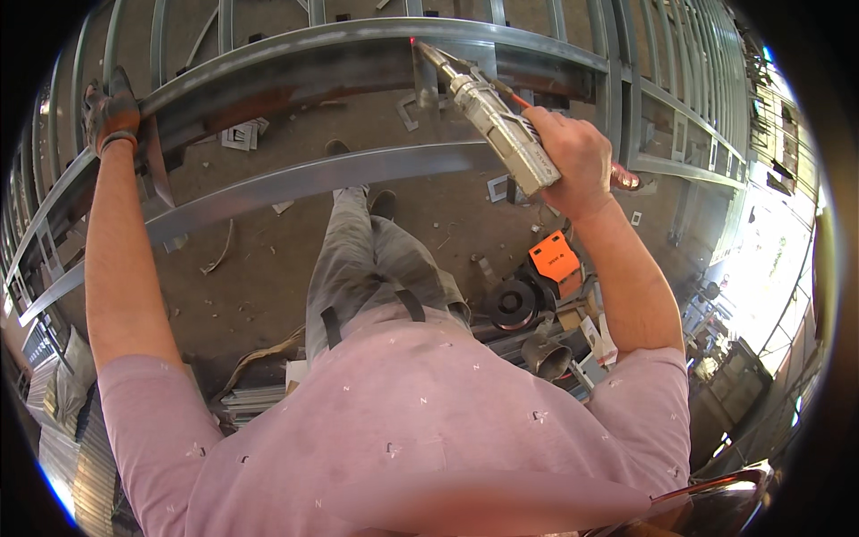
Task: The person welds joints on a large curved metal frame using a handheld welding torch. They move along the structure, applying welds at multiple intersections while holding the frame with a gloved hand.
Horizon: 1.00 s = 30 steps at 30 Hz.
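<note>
The bare right hand (577,161) is closed around the rear of a metallic handheld tool (506,130), which juts forward and leftward from the fist. It looks rigid and probably front-heavy, so a full-palm hold at the back with a firm wrist seems right; the smooth casing may be slick. A red cylindrical piece (625,178) shows just right of the grip. Ahead of the fist, the slim nozzle (433,56) is likely no place for fingers; a red spot of light (412,40) shows at its tip, by a steel rail (313,40). The rail looks stiff and thin-edged, safest held with a glove. Well left of the grip, the gloved left hand (111,115) is at the rail; near the fisheye's rim, I cannot tell whether its fingers wrap around it.
</note>
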Tool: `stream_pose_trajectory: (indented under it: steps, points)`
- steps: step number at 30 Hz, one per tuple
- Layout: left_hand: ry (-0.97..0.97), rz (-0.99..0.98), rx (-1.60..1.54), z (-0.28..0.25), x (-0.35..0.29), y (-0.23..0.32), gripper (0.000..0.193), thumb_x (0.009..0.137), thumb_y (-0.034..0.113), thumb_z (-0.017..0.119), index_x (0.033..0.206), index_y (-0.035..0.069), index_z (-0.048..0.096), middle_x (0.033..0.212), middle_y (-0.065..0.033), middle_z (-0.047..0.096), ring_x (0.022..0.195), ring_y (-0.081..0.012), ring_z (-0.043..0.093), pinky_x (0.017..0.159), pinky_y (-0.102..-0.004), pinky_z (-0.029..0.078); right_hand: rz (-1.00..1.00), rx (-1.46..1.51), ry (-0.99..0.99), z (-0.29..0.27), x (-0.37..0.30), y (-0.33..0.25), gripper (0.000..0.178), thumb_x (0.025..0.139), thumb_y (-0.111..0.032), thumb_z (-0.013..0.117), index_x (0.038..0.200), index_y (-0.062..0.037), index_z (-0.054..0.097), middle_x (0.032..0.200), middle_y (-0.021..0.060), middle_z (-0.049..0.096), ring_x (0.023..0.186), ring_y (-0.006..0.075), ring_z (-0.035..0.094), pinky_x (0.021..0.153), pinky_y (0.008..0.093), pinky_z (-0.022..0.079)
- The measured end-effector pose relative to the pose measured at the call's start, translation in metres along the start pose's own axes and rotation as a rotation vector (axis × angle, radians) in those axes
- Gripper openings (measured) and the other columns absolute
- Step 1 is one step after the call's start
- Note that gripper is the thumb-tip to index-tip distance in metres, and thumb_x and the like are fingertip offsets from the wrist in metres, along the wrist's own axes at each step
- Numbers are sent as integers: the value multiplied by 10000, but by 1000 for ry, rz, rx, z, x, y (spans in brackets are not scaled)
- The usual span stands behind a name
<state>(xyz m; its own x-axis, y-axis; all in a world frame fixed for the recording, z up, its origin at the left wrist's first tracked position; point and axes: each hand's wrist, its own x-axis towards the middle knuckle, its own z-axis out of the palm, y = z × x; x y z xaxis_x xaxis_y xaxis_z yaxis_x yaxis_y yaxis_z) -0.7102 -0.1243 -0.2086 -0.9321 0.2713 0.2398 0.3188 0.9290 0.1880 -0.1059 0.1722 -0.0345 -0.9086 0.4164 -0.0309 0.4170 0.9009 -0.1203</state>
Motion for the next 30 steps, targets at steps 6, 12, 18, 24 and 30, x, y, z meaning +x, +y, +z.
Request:
stream_pose_trajectory:
  steps: [6,12,18,24,30]
  points:
    - [-85,-32,22,-6,-2,9,933,1063,747,391,1708,74,421,1729,-210,473,1589,-394,470,1304,-514,359,25,-57,-11,3,0,-2,381,779,-268,874,1054,-130,649,868,72,733,809,335,738,704,470,575]
    - [-78,26,17,-17,-10,15,924,1070,711,370,1709,44,403,1736,-215,462,1572,-400,492,1295,-505,370,38,-50,3,6,0,-4,343,794,-244,857,1032,-129,639,858,70,727,814,328,741,712,464,576]
    - [-128,-10,47,-18,-2,10,921,1067,699,371,1706,37,402,1702,-257,487,1560,-413,501,1283,-514,384,46,-70,4,6,-1,-7,329,801,-228,849,1034,-132,638,868,62,733,826,311,748,742,453,580]
    - [-69,-15,8,-22,-8,20,927,1057,746,404,1690,69,444,1677,-235,531,1547,-415,516,1270,-516,403,80,-86,-5,9,-2,-6,305,816,-219,834,1027,-125,634,860,68,730,816,313,746,735,446,586]
    - [-46,-18,-1,-22,-8,18,912,1056,753,410,1673,85,481,1658,-215,561,1528,-416,539,1258,-517,414,100,-69,16,6,-3,-9,313,799,-171,838,1026,-122,628,867,66,729,829,320,745,724,453,587]
